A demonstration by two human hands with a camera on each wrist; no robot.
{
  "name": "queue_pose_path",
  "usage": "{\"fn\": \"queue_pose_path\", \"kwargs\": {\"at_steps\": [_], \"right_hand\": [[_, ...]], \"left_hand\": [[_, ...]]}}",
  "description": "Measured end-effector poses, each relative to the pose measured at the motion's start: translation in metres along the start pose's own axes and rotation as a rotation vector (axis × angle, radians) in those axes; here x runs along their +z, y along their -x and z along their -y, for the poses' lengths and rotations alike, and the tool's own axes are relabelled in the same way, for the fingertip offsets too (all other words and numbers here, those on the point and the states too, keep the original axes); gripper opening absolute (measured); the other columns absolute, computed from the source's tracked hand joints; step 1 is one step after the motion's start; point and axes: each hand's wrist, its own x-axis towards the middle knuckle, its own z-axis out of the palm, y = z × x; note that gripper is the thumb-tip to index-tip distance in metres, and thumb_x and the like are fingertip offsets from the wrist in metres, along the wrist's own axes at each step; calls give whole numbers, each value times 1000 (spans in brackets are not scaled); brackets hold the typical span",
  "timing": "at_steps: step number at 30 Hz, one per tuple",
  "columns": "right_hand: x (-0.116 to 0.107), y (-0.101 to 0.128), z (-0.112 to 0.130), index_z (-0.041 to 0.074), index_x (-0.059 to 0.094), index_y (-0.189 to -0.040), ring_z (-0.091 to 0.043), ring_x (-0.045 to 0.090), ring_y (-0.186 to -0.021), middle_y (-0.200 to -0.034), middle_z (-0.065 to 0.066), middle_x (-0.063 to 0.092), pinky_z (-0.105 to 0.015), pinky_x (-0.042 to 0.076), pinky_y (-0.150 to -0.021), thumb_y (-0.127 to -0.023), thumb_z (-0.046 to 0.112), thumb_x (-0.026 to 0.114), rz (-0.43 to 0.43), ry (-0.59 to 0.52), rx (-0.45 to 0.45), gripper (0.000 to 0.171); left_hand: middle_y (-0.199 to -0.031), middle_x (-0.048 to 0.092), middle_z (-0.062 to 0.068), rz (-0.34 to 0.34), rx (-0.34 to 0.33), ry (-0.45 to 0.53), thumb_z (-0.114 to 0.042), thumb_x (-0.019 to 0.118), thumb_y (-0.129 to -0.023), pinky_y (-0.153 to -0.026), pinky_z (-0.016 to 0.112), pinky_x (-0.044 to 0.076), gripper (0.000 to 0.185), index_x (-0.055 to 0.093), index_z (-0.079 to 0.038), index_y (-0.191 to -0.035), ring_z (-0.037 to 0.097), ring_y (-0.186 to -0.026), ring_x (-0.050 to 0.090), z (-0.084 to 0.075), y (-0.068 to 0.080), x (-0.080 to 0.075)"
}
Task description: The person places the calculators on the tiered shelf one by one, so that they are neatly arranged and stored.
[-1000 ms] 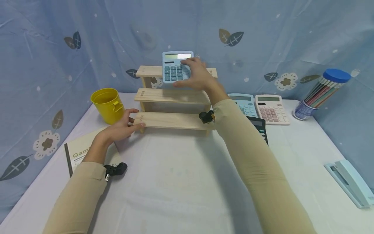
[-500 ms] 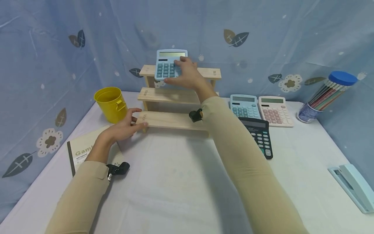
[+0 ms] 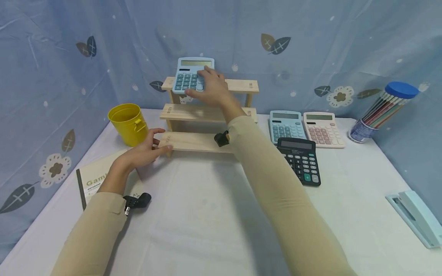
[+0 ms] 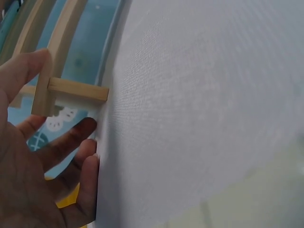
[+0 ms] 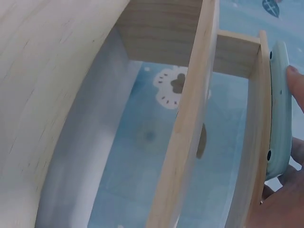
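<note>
White table (image 3: 214, 214), pencils in tube (image 3: 381, 109)

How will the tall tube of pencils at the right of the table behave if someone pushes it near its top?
The tube of pencils is tall and narrow and already stands tilted, so a push near its blue lid would probably tip it. Being round, it may then roll on the white table. The lid looks closed, so the pencils would likely stay inside.

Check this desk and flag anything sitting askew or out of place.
The black calculator lies turned at a slant, out of line with the light blue calculator and pink calculator sitting side by side behind it. The pencil tube leans against the backdrop. No spill or damage shows.
</note>
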Motion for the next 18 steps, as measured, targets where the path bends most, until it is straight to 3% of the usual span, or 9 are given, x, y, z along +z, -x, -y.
{"fn": "queue_pose_path", "kwargs": {"at_steps": [18], "right_hand": [[1, -1, 5, 25, 11, -166, -32, 13, -156, -173, 0, -4, -47, 19, -125, -100, 69, 43, 57, 92, -3, 86]], "left_hand": [[-149, 40, 23, -6, -2, -1, -65, 57, -97, -106, 55, 40, 91, 2, -30, -161, 38, -132, 45, 1, -1, -1]]}}
